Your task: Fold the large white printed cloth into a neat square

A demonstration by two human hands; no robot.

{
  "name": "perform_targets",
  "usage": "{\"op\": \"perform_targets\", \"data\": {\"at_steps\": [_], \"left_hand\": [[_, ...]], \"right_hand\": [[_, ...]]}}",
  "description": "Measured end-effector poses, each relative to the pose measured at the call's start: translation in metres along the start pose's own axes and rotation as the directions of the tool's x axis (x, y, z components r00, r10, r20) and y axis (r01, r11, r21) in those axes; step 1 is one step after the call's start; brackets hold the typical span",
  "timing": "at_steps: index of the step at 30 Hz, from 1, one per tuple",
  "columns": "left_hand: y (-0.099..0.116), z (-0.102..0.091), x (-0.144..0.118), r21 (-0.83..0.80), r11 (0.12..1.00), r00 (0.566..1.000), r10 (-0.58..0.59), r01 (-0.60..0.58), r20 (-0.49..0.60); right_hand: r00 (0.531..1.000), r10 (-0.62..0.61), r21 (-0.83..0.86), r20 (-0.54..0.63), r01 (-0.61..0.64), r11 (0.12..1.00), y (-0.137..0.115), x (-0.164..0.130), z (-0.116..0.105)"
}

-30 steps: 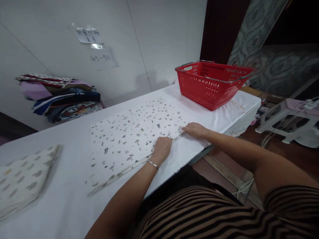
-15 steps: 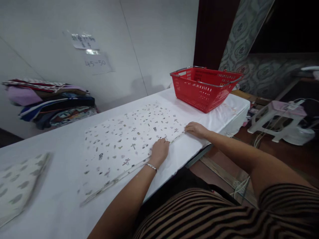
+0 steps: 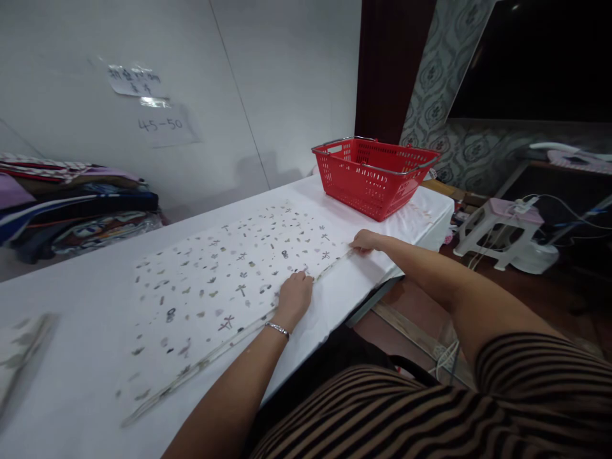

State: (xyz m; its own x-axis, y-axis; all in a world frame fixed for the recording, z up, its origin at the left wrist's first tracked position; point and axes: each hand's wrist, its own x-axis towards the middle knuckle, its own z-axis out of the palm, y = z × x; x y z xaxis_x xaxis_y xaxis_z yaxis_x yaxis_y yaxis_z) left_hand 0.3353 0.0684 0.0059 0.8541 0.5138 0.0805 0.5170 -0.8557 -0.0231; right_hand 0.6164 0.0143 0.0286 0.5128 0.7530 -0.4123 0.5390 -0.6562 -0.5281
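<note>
A white cloth with small grey-green and brown leaf and palm prints (image 3: 201,287) lies folded flat on the white-covered table (image 3: 90,376). My left hand (image 3: 294,296), with a silver bracelet on its wrist, is on the cloth's near edge, its fingers bent over the fabric and the thumb hidden. At the right end of that edge, my right hand (image 3: 366,241) pinches the cloth's near right corner. Layered folds show along the near edge. Another folded printed cloth (image 3: 21,347) lies at the far left, partly out of view.
A red plastic basket (image 3: 368,185) with metal handles stands at the table's far right end. Stacked folded clothes (image 3: 81,204) sit by the wall at left. Paper notes (image 3: 160,124) hang on the wall. A stool (image 3: 502,223) with cords stands on the floor at right.
The view has turned a little to the right, so things sit further left. My right hand has turned and its fingers now pinch the corner. My left hand stays on the edge.
</note>
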Motion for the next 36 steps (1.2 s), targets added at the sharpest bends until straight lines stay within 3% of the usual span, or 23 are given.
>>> {"op": "perform_targets", "data": {"at_steps": [6, 17, 23, 29, 36], "left_hand": [[0.000, 0.002, 0.000, 0.002, 1.000, 1.000, 0.009, -0.009, -0.015], [0.000, 0.000, 0.000, -0.026, 1.000, 1.000, 0.001, -0.001, -0.005], [0.000, 0.000, -0.001, -0.056, 0.998, 1.000, 0.000, 0.000, -0.003], [-0.001, 0.001, -0.001, -0.056, 0.998, 1.000, 0.001, -0.001, -0.010], [-0.002, 0.004, -0.002, -0.066, 0.998, 0.999, 0.015, -0.017, -0.037]], "right_hand": [[0.995, 0.082, -0.065, 0.064, -0.078, 0.995, -0.013, 0.001, -0.006], [0.963, 0.216, 0.010, 0.161, -0.220, 0.975, -0.013, -0.006, -0.003], [0.973, 0.173, 0.007, 0.151, -0.176, 0.984, -0.016, -0.004, -0.001], [0.970, 0.191, -0.155, 0.148, -0.168, 0.974, -0.021, -0.002, -0.002], [0.978, 0.172, -0.091, 0.120, -0.162, 0.983, -0.025, -0.002, 0.002]]}}
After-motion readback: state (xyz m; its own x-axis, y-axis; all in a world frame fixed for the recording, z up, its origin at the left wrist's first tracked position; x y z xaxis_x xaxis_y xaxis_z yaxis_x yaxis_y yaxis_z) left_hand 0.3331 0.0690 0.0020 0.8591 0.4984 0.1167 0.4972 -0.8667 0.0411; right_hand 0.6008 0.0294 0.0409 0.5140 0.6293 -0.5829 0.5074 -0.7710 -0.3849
